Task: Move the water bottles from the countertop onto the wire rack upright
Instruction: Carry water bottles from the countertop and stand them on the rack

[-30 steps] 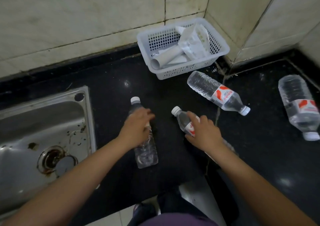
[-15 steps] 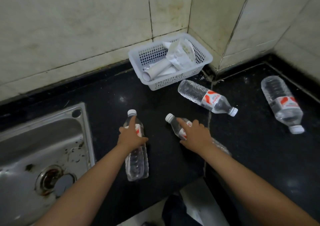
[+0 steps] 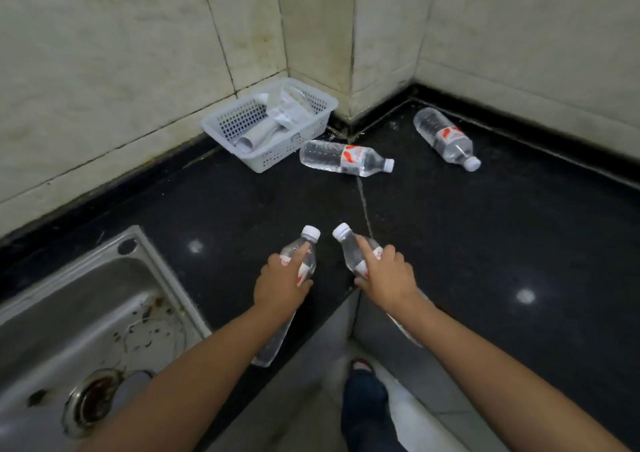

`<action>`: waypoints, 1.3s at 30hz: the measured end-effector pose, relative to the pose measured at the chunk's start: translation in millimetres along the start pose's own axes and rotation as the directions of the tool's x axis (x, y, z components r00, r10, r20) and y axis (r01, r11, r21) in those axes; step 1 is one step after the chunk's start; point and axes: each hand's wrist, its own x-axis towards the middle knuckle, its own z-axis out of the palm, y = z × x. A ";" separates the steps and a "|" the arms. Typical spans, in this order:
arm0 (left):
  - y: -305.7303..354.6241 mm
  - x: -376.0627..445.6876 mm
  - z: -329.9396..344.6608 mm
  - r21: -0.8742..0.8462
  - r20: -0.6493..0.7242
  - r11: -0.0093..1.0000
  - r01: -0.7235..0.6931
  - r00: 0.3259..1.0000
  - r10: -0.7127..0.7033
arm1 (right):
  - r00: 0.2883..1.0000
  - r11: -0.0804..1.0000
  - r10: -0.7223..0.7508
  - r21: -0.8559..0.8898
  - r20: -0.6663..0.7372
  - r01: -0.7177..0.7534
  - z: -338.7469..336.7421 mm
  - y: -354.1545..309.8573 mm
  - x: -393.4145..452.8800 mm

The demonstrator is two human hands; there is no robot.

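Note:
My left hand [image 3: 280, 283] grips a clear water bottle [image 3: 304, 243] with a white cap and a red and white label, lifted off the black countertop [image 3: 485, 243] with its cap pointing away from me. A second such bottle [image 3: 348, 243] is gripped by my right hand [image 3: 386, 276], index finger lying along its neck. Two more bottles lie on their sides farther back: one [image 3: 344, 158] beside the basket, one [image 3: 445, 138] near the right wall. No wire rack is in view.
A white plastic basket [image 3: 221, 129] holding rolled paper and packets stands in the wall corner. A steel sink [image 3: 86, 330] with a drain lies at the left. The counter's inner corner edge is under my hands, with floor and my foot [image 3: 362, 368] below.
Both hands have closed round their bottles and lifted them toward me, past the counter's edge. The view has pulled back and tilted up, showing more wall.

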 end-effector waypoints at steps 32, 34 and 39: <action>584.6 -473.1 87.3 -0.217 -0.467 0.153 -0.964 0.239 0.851 | 0.140 0.844 0.473 0.402 -0.870 -0.354 -256.9 401.9 -620.2; 611.6 -496.6 97.2 -0.214 -0.485 0.108 -0.971 0.202 0.851 | 0.087 0.822 0.490 0.426 -0.867 -0.377 -265.4 428.9 -647.1; 683.0 -546.0 123.1 -0.245 -0.539 0.007 -0.969 0.143 0.830 | -0.016 0.786 0.493 0.454 -0.870 -0.419 -281.6 498.4 -708.9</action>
